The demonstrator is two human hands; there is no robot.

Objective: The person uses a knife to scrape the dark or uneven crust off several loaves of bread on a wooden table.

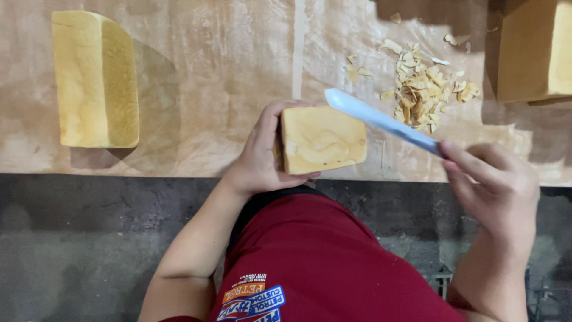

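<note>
My left hand (257, 154) grips a pale yellow, block-shaped loaf of bread (322, 138) by its left side, holding it at the near edge of the paper-covered table (226, 77). My right hand (494, 179) holds a long knife (381, 121) by its handle. The blade points up and left, and its tip lies over the loaf's top right corner. A pile of crust shavings (420, 89) lies just beyond the blade.
A larger whole loaf (95, 79) stands at the far left of the table. Another tall loaf (533, 50) stands at the top right corner. Below the table edge lie a dark concrete floor (89, 244) and my red shirt (322, 262).
</note>
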